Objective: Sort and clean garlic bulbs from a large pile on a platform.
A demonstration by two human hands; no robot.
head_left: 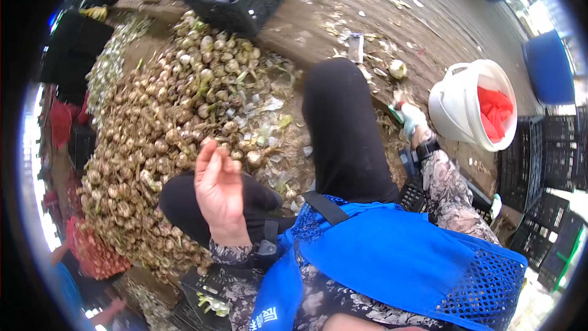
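Observation:
My bare left hand (220,188) hovers over my bent left knee, palm showing and fingers loosely curled, with nothing visible in it. Just beyond its fingertips spreads a large heap of garlic bulbs (156,142) with dry skins and stem stubs. Past my right knee, my gloved right hand (412,118) is closed around a small hand tool (395,113) with green and red parts; blur hides its exact kind. A pale cleaned garlic bulb (398,69) lies on the boards just beyond that hand.
A black plastic crate (262,4) stands ahead, with a few white bulbs inside. A white bucket (452,105) holding red cloth (494,112) tilts in view at right, near stacked black crates (521,165). Red mesh sacks (94,248) and another person's hand (110,310) appear at left.

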